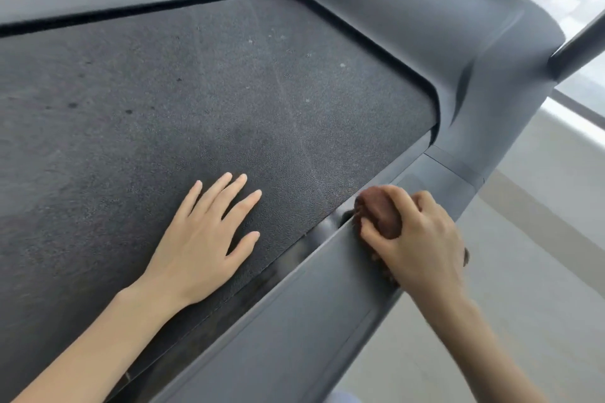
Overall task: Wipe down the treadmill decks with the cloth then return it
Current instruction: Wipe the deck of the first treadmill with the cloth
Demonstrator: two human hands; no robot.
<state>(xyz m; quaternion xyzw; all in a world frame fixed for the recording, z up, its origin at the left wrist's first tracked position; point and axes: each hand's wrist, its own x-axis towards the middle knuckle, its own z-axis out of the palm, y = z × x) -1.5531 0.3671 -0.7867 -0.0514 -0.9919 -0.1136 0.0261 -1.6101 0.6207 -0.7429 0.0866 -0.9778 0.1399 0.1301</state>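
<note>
A dark textured treadmill belt point(203, 91) fills most of the view, framed by grey plastic side rails. My left hand point(206, 239) lies flat on the belt near its right edge, fingers straight and spread. My right hand point(415, 239) grips a bunched brown cloth point(379, 211) and holds it against the grey right side rail point(294, 330), at the seam beside the belt. Most of the cloth is hidden under my fingers and palm.
The grey motor cover point(442, 26) curves around the belt's far end. An upright post point(579, 42) rises at the far right. Pale floor point(523, 288) lies to the right of the rail, with a window ledge beyond.
</note>
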